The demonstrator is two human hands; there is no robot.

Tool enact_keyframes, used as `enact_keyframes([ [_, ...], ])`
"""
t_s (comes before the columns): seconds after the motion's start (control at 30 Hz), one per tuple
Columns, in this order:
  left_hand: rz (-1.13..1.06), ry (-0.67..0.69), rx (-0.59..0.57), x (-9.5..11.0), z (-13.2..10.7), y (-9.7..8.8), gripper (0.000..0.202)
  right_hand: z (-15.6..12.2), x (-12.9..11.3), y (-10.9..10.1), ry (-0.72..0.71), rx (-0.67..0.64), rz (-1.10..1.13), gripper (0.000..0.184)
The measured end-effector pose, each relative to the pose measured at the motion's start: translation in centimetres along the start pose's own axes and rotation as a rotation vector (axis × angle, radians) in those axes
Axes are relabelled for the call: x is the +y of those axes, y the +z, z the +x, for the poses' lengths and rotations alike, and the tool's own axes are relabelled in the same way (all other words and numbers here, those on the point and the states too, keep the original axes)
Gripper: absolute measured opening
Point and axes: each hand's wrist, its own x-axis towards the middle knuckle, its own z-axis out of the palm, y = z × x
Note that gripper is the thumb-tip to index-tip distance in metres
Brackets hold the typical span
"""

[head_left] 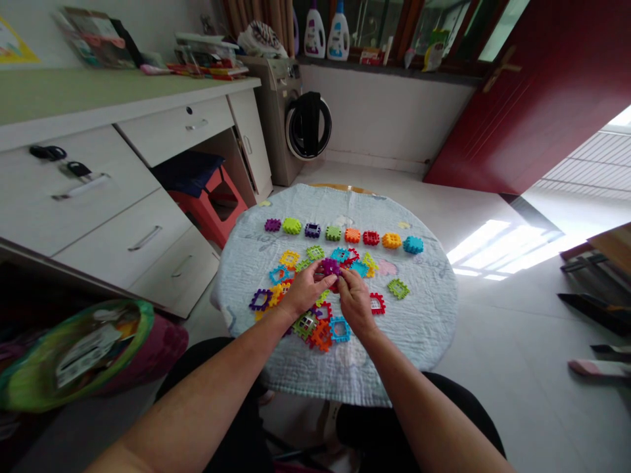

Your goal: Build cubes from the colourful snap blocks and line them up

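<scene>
Between both hands, above the middle of the table, is a purple interlocking block (330, 267). My left hand (309, 286) closes on its left side with thumb and fingers. At its lower right, the fingers of my right hand (353, 294) pinch it; their tips are partly hidden. Loose notched building pieces lie under and around the hands, among them a blue square frame (340, 329), an orange piece (321, 335) and a green window piece (305, 324). Farther back runs a row of several assembled blocks, from a purple one (273, 225) to a blue one (413, 244).
A pale patterned cloth (424, 328) covers the round table. At left stand a white drawer desk (108, 177), a red stool (217, 203) and a lined waste bin (142, 341). Behind is a washing machine (276, 118) with its door ajar; a red door (522, 98) is at right.
</scene>
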Motion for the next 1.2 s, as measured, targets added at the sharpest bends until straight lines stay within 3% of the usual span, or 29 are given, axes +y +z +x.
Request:
enact_keyframes([
  [0.13, -0.015, 0.000, 0.010, 0.0, 0.0, 0.1, 0.047, -0.1, 0.1, 0.2, -0.013, -0.012, -0.002, 0.024],
  [0.3, -0.095, -0.116, 0.152, -0.9, 0.1, 0.3, 0.057, -0.2, 0.8, 0.8, 0.054, -0.031, 0.063, 0.022],
  [0.53, -0.472, -0.235, 0.015, -0.6, -0.2, 0.9, 0.041, -0.3, 0.6, 0.9, -0.019, -0.090, 0.021, 0.020],
  [0.8, -0.568, -0.289, 0.038, 0.1, -0.2, 0.5, 0.044, -0.3, 0.5, 0.5, -0.157, -0.147, -0.076, 0.007],
  [0.87, -0.583, -0.329, 0.019, 0.6, -0.3, 0.1, 0.049, -0.2, 0.6, 0.1, -0.181, -0.162, -0.083, 0.016],
  [1.03, -0.661, -0.381, -0.075, 1.4, -0.6, -0.4, 0.050, 0.2, 0.8, -1.0, -0.266, -0.109, -0.115, 0.070],
  [1.1, -0.711, -0.391, -0.145, 1.4, -0.7, -0.4, 0.046, 0.4, 1.1, -1.3, -0.301, -0.148, -0.111, 0.074],
  [1.2, -0.776, -0.394, -0.265, 1.1, -0.7, -0.4, 0.038, 0.7, 1.4, -1.5, -0.289, -0.235, -0.093, 0.062],
])
